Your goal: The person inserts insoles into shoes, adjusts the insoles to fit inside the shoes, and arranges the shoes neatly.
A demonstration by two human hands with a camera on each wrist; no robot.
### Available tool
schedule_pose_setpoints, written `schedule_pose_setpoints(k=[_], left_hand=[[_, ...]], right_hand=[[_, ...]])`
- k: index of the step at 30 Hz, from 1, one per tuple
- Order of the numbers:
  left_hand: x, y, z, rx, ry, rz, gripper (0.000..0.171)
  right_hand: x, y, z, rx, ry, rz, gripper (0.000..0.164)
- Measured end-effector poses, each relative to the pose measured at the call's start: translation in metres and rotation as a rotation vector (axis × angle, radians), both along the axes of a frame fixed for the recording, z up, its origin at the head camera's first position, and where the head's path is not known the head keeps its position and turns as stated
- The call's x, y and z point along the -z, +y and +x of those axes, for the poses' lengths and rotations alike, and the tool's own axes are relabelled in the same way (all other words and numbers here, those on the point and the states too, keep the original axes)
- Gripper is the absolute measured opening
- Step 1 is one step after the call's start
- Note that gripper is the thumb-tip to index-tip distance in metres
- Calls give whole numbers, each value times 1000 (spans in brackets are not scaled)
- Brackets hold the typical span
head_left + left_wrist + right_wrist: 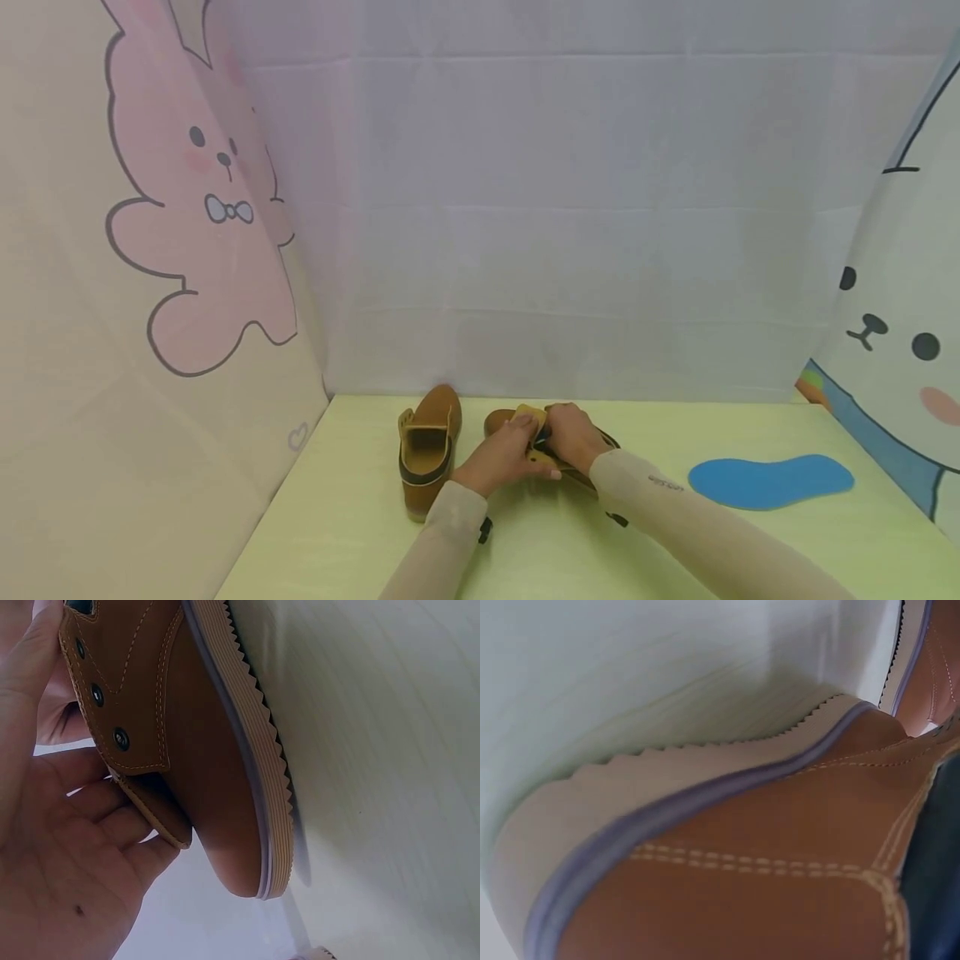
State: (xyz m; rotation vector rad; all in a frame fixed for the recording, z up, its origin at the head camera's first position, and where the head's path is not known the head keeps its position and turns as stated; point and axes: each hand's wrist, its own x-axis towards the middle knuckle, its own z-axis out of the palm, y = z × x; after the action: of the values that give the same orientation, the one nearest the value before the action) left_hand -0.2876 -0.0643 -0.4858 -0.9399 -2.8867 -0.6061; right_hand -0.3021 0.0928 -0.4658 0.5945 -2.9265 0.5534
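A brown leather shoe (497,422) with no laces lies on its sole, toe to the left. My left hand (504,457) grips its raised tongue (532,412). In the left wrist view, the fingers (124,825) curl behind the tongue, beside the eyelet flap (124,690). My right hand (576,437) is bent down at the shoe's opening, its fingertips hidden; I cannot tell what they hold. The right wrist view shows the shoe's stitched heel side (727,907) and dark collar (934,862), but no hand.
A second brown shoe (431,493) stands just left of my left hand, toe toward the back. A blue insole (768,482) lies flat at the right. Pale cloth walls (570,233) close off the back and sides of the yellow-green table (360,546).
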Motion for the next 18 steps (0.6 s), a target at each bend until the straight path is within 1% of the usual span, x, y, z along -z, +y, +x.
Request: schedule_pose_setpoints(k=[4, 9, 11, 15, 18], left_hand=[[-1, 0, 0, 4, -9, 2, 67], [-1, 0, -1, -2, -16, -17, 72], [-1, 1, -1, -4, -13, -26, 74], [-3, 0, -1, -1, -20, -16, 76], [-3, 0, -1, 0, -32, -11, 76]], right_hand=[[0, 1, 0, -4, -28, 6, 25], [2, 2, -1, -8, -55, 47, 9], [2, 3, -2, -18, -42, 66, 5], [3, 4, -1, -54, -15, 83, 7], [3, 4, 1, -77, 8, 88, 13]])
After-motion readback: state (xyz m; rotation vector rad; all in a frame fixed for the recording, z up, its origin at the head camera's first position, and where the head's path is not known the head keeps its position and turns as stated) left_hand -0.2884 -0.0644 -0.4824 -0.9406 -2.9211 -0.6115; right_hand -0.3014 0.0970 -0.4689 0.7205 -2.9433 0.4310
